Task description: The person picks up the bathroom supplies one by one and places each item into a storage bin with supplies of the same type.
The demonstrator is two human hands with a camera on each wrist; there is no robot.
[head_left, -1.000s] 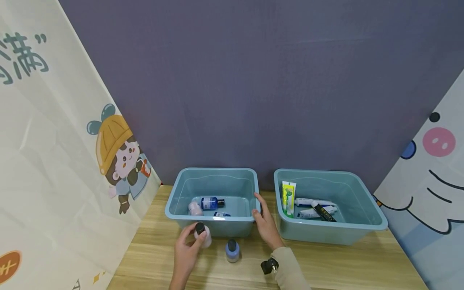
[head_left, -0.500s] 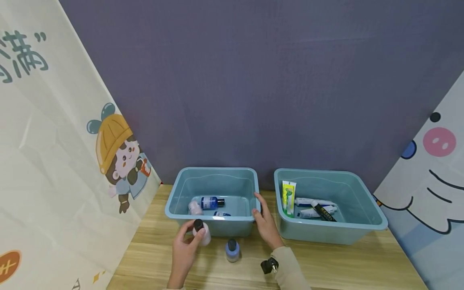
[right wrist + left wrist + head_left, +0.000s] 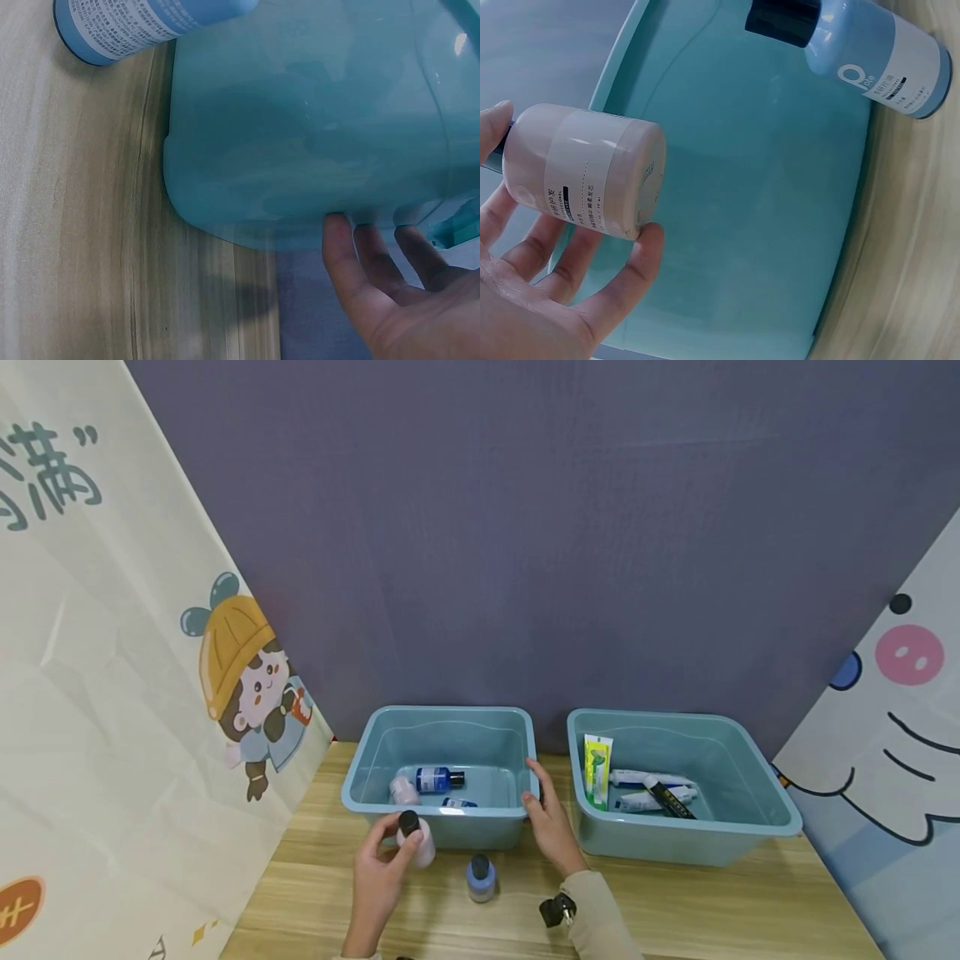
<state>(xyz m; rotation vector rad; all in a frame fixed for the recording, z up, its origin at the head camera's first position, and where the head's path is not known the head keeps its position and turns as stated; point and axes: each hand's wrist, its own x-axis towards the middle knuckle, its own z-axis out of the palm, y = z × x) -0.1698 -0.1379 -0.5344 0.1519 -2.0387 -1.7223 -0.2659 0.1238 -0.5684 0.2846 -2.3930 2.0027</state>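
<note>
My left hand (image 3: pixel 378 881) holds the pink bottle (image 3: pixel 418 839) with its black cap, fingers and thumb curled round its body; the left wrist view shows the same pink bottle (image 3: pixel 581 171) lying across my fingertips (image 3: pixel 634 255), lifted off the wood and tilted, just in front of the near wall of the left tub (image 3: pixel 450 828). My right hand (image 3: pixel 551 827) rests against that tub's near right corner, thumb on the rim and fingers laid along the outer wall; from the right wrist view my fingers (image 3: pixel 379 259) look fairly straight against the teal plastic (image 3: pixel 315 135), though I cannot tell how firmly they press. On the wooden table (image 3: pixel 712 902) between my two hands stands a blue bottle (image 3: pixel 481 877) with a dark cap, upright, near the tub's front wall but apart from it. Inside the left tub lie a dark blue bottle (image 3: pixel 438 778), a pale pink one (image 3: pixel 403 790) beside it, and a third partly hidden by the rim. The right tub (image 3: pixel 750 839) stands beside the first, well apart from my hands, and holds a green and yellow tube (image 3: pixel 597 768), white tubes (image 3: pixel 645 777) and a black tube (image 3: pixel 670 800).
</note>
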